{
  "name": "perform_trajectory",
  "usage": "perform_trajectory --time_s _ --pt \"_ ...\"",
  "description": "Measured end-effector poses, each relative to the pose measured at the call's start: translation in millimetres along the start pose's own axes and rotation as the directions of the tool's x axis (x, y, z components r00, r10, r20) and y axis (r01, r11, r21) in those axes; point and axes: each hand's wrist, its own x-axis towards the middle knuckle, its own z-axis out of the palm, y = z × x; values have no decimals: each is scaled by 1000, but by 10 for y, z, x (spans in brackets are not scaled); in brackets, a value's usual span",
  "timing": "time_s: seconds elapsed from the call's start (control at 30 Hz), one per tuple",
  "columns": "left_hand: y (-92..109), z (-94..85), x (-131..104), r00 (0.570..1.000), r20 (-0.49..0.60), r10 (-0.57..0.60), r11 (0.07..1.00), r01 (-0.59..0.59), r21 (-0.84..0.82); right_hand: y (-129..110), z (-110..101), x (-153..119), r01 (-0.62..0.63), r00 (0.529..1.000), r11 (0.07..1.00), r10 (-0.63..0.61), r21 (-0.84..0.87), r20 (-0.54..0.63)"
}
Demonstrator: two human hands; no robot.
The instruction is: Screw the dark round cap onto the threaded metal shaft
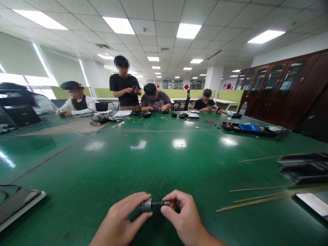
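Observation:
Low over the green table (143, 164), both hands hold one small metal shaft part (146, 206). It has a thick grey cylinder at its left end, a thin dark shaft (156, 204) in the middle and what looks like a ribbed or coiled end at the right. My left hand (125, 217) is closed on the cylinder, thumb below and fingers above. Between its thumb and index finger, my right hand (182, 212) pinches the ribbed end. The part lies almost level, and its exact kind cannot be made out.
At right lie thin brass-coloured rods (253, 201), black channel-shaped pieces (302, 167) and a white-edged flat device (312, 205). A tablet-like slab (20, 205) is at left. A black tray with blue items (248, 127) stands farther back. Several people are around the table's far side.

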Motion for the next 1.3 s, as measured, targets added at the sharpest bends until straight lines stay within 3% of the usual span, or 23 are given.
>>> perform_trajectory --time_s 1.3 --pt "-69 0 -39 998 42 -35 999 36 -12 -55 -17 6 27 999 999 -26 27 -19"
